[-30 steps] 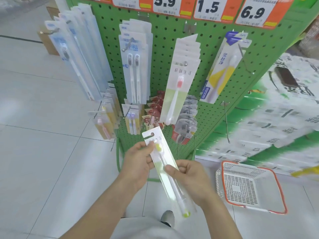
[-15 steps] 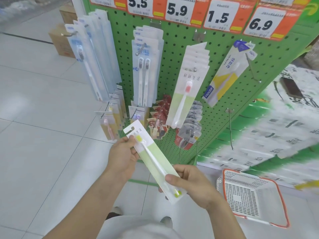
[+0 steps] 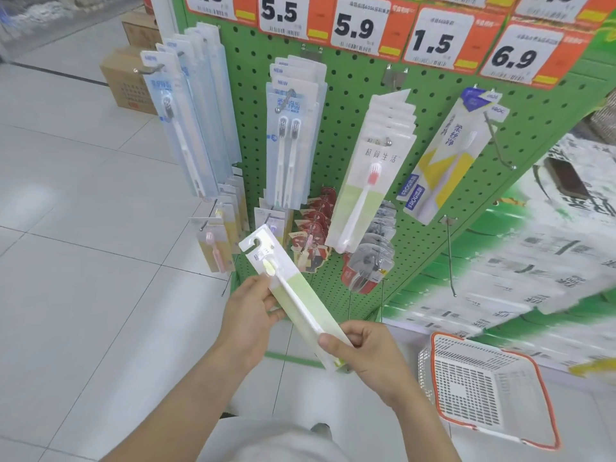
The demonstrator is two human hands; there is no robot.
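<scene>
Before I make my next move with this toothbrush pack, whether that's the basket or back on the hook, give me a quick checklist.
1. Left hand grips the toothbrush pack near its top: ok.
2. Right hand pinches its lower end: ok.
3. Hang hole intact: ok.
4. Basket on the floor at your right, opening upward: ok.
5. Room left on the matching packs hook: cannot tell.
6. Which of the price tags applies: cannot tell.
</scene>
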